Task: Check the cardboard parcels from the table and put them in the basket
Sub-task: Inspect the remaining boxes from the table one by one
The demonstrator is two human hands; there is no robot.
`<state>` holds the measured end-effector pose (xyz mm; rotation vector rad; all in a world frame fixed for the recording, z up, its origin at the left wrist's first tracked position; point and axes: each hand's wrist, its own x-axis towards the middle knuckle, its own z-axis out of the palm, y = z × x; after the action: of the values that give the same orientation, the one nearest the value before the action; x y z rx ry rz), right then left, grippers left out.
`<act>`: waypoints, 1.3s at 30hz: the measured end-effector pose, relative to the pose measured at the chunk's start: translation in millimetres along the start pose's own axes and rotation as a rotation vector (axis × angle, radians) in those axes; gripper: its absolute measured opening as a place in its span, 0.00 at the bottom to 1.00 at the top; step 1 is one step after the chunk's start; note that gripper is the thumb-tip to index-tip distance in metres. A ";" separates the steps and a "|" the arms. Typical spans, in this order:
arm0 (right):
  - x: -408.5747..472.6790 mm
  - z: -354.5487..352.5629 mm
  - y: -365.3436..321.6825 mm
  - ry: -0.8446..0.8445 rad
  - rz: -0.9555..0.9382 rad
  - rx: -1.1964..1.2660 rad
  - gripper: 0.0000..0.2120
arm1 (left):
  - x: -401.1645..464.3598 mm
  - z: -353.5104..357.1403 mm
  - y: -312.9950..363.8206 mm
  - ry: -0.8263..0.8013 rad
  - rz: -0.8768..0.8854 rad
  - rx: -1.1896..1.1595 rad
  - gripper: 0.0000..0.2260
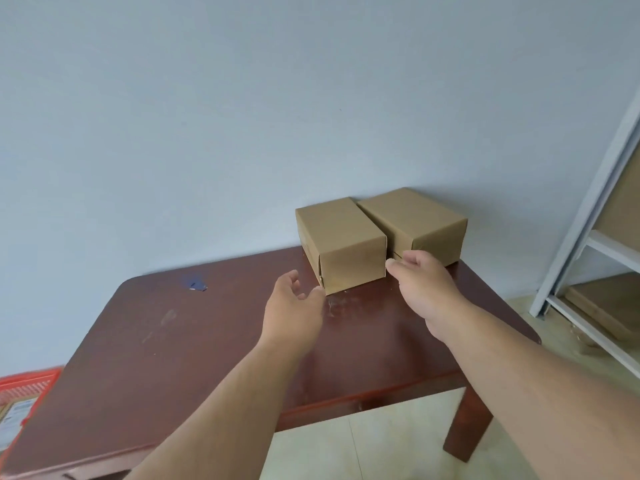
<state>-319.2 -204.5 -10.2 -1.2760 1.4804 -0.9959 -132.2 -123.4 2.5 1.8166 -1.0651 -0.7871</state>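
Both my hands are spread wide, empty: left hand (pixel 294 303) and right hand (pixel 420 280) flank the near box (pixel 341 244). I'd squeeze its sides evenly, then lift it clear of the worktop (pixel 173 341).

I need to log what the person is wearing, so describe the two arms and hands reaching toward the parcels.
Both forearms are bare: no sleeve shows anywhere along them. The left hand and the right hand wear no gloves, and no ring, watch, bracelet or wristband is visible on the sides facing the camera. No markings, tape or cables show on either arm.
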 end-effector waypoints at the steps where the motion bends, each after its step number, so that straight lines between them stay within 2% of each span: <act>1: 11.4 4.8 -2.5 0.003 -0.019 -0.015 0.28 | 10.5 4.5 1.1 -0.005 0.001 -0.003 0.29; 5: 46.9 25.7 -5.8 -0.013 -0.056 -0.076 0.28 | 44.2 21.9 9.1 -0.042 0.009 -0.033 0.30; 8: 66.3 40.2 2.3 0.005 -0.044 -0.106 0.21 | 67.5 31.3 11.8 -0.101 -0.004 -0.045 0.23; 9: 69.8 43.3 4.5 0.007 -0.041 -0.117 0.18 | 72.8 32.5 11.9 -0.124 -0.015 -0.047 0.17; 10: 71.0 46.0 5.4 0.006 -0.047 -0.108 0.18 | 79.1 34.0 10.0 -0.143 -0.015 -0.061 0.17; 12: 69.7 50.6 6.6 0.015 -0.067 -0.063 0.31 | 85.8 33.7 5.1 -0.157 -0.007 -0.117 0.16; 13: 65.4 53.3 5.0 0.028 -0.073 -0.062 0.34 | 84.6 30.6 3.4 -0.151 -0.003 -0.144 0.15; 19: -8.3 80.2 -4.7 0.059 -0.136 0.101 0.33 | 30.2 -12.6 -18.2 0.001 0.038 -0.255 0.11; 22: -50.4 98.4 0.1 0.041 -0.184 0.174 0.30 | 1.7 -34.0 -41.2 0.082 0.067 -0.344 0.19; 28: -67.4 116.6 -17.8 -0.053 -0.258 0.186 0.26 | -18.4 -66.0 -65.5 0.154 0.094 -0.454 0.29; 32: -75.5 120.8 -21.0 -0.109 -0.195 0.256 0.21 | -26.7 -78.4 -65.6 0.195 0.061 -0.468 0.20; 36: -93.0 122.1 -17.8 -0.125 -0.154 0.275 0.15 | -38.2 -84.9 -62.7 0.244 0.050 -0.464 0.20; 39: -107.1 120.3 -11.3 -0.100 -0.173 0.271 0.16 | -52.3 -84.8 -60.9 0.255 0.058 -0.460 0.15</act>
<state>-194.9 -101.5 -16.3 -1.2502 1.1304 -1.1841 -63.3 -30.1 -11.3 1.4399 -0.6990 -0.6774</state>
